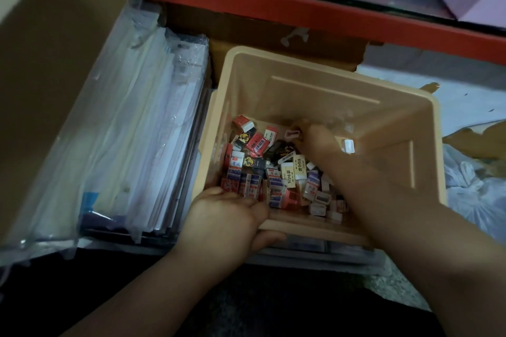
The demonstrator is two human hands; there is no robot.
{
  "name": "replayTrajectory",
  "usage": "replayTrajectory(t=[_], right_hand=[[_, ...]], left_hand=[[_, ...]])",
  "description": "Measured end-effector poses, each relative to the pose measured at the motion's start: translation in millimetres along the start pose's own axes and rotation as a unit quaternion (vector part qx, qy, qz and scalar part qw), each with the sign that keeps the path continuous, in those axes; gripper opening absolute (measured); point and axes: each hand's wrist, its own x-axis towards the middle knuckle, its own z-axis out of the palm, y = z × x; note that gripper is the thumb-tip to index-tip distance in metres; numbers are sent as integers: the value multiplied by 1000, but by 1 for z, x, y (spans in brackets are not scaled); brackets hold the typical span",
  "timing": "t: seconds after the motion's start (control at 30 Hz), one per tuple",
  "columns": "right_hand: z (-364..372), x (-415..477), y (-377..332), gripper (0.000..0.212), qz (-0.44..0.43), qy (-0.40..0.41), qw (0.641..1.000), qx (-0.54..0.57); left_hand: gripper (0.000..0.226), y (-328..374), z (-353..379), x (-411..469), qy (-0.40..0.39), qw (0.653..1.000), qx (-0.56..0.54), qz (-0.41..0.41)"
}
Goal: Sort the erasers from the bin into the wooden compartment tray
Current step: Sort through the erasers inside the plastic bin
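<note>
One bin, dozens of erasers, two hands.

Beige plastic bin, small paper-wrapped erasers heaped loose across its bottom

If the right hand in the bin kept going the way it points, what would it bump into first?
Probably the small pink-edged eraser right at the fingertips of the right hand; it may already touch it. Past that stands the far wall of the bin. Depth is unclear here.
</note>
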Motion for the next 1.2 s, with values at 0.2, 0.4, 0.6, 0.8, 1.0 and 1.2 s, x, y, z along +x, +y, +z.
replayTrajectory(t=[0.2, 0.4, 0.6, 0.8, 1.0, 1.2], right_hand=[[-33, -41, 38, 34, -2, -54, 991, -121], [-58, -80, 51, 54, 24, 89, 988, -122], [-68, -109, 55, 71, 96, 194, 975, 52], [-77, -133, 94, 65, 169, 203, 957, 123], [-60, -148, 98, 65, 140, 136, 922, 333], [-58, -153, 86, 71, 128, 149, 896, 399]], left_hand=[[46, -1, -2, 3, 14, 1000, 11, 7], [50, -3, -6, 5, -9, 999, 30, 15], [77, 15, -33, 10, -83, 996, 23, -22], [56, 18, -29, 11, -72, 996, 36, -35], [74, 21, -34, 21, -109, 991, 67, -45], [48, 14, -34, 73, -323, 936, -27, -140]])
